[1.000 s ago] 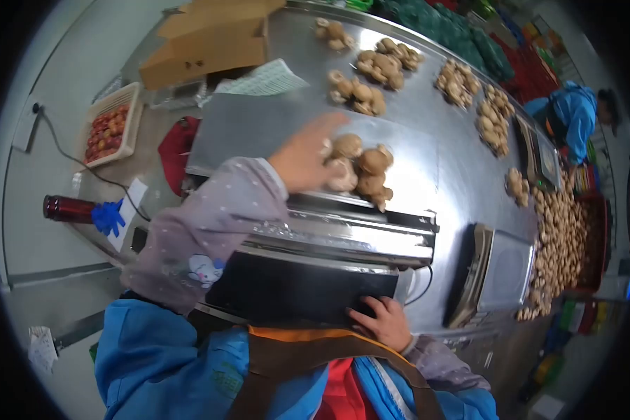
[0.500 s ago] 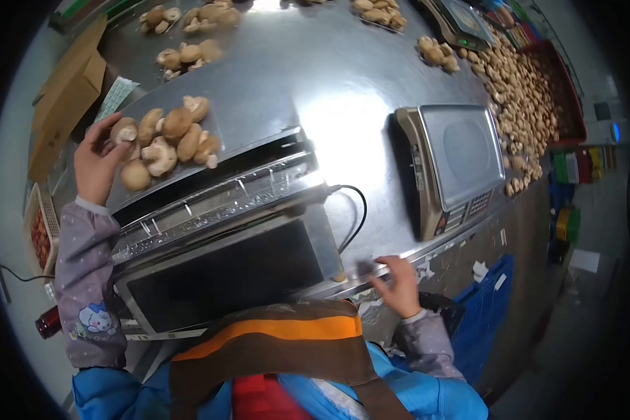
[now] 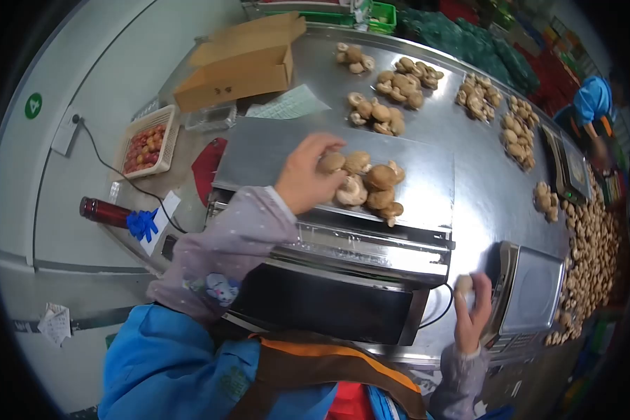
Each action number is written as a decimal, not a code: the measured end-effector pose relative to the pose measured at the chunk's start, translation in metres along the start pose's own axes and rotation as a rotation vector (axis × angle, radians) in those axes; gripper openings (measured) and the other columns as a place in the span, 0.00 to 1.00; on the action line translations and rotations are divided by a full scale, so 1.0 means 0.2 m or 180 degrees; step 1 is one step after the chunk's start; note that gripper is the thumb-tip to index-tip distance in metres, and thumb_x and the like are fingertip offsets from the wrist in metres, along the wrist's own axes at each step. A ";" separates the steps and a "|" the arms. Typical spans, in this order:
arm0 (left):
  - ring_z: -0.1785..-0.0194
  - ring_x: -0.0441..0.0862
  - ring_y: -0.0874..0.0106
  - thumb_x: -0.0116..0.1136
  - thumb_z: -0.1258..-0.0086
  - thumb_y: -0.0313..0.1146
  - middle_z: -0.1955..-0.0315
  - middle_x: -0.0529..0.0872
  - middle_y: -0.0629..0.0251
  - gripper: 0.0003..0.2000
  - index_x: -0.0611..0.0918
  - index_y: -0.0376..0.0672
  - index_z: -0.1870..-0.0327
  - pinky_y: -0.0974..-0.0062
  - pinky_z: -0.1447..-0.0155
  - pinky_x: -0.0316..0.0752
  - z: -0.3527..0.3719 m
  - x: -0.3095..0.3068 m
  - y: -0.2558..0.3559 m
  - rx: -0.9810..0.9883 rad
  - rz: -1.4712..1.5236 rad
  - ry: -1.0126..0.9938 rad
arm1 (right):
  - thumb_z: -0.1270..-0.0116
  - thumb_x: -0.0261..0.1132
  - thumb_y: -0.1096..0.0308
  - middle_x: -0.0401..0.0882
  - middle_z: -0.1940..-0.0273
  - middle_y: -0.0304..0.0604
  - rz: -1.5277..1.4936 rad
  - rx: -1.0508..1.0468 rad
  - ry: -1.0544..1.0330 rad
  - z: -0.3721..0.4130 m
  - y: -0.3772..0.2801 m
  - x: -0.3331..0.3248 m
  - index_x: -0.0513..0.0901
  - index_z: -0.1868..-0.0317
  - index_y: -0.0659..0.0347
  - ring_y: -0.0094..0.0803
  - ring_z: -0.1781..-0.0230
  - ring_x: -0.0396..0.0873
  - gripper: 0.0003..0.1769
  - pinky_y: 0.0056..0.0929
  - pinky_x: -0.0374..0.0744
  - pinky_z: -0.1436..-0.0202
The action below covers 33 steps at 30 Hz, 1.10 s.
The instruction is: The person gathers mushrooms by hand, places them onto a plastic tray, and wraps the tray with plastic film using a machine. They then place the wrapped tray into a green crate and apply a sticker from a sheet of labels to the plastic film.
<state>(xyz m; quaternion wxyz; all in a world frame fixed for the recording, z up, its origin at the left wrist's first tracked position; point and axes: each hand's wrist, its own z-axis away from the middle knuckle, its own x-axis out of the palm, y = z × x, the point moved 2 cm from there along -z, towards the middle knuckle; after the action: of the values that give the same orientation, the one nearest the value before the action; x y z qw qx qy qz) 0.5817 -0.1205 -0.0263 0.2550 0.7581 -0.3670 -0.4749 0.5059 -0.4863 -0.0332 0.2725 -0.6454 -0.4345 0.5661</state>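
My left hand (image 3: 306,176), slightly blurred, curls its thumb and fingers around a brown mushroom (image 3: 331,163) at the left end of a small pile. The other mushrooms of this pile (image 3: 381,178) lie on the metal plate behind the wrapping machine (image 3: 371,245); one shows its pale underside and stem. My right hand (image 3: 474,315) is raised between the machine and the weighing scale (image 3: 532,290). Between its thumb and fingers is a pale mushroom (image 3: 464,284), partly hidden.
More mushroom piles (image 3: 400,87) stand across the steel table (image 3: 427,140). Loose mushrooms (image 3: 591,259) cover the right side, near a second scale (image 3: 567,164) and a co-worker (image 3: 595,105). On the left are a cardboard box (image 3: 238,80), a fruit basket (image 3: 164,154) and a red flask (image 3: 105,212).
The view has swung left, bringing the basket and flask fully into sight. My right hand has come up from the table's front edge towards the scale. My left hand stays at the pile's left end.
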 end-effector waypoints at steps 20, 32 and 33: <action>0.38 0.67 0.64 0.65 0.49 0.52 0.44 0.74 0.63 0.29 0.77 0.55 0.44 0.50 0.34 0.50 -0.04 0.10 -0.06 0.0106 -0.0453 -0.0981 | 0.52 0.73 0.67 0.76 0.67 0.44 0.1050 -0.0687 -0.1142 -0.61 -0.18 0.57 0.77 0.62 0.63 0.34 0.71 0.77 0.18 0.27 0.76 0.70; 0.41 0.71 0.67 0.69 0.53 0.48 0.47 0.77 0.66 0.29 0.78 0.54 0.45 0.53 0.35 0.52 -0.05 0.09 -0.13 0.0140 0.0049 -0.1110 | 0.49 0.65 0.86 0.76 0.59 0.41 -0.1214 -0.0359 -0.1322 -0.67 0.03 0.60 0.74 0.60 0.63 0.27 0.58 0.77 0.17 0.25 0.78 0.51; 0.42 0.72 0.67 0.69 0.53 0.48 0.47 0.77 0.67 0.29 0.78 0.54 0.46 0.54 0.35 0.52 -0.05 0.09 -0.13 0.0167 0.0069 -0.1087 | 0.49 0.65 0.86 0.75 0.58 0.41 -0.1768 -0.0136 -0.1392 -0.67 0.04 0.61 0.73 0.59 0.63 0.27 0.57 0.76 0.18 0.26 0.78 0.50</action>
<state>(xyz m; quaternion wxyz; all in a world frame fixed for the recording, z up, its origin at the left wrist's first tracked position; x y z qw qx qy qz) 0.6040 -0.1187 -0.0514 0.1743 0.6688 -0.4254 -0.5843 0.6362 -0.3659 -0.0723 0.3031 -0.3716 -0.6532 0.5860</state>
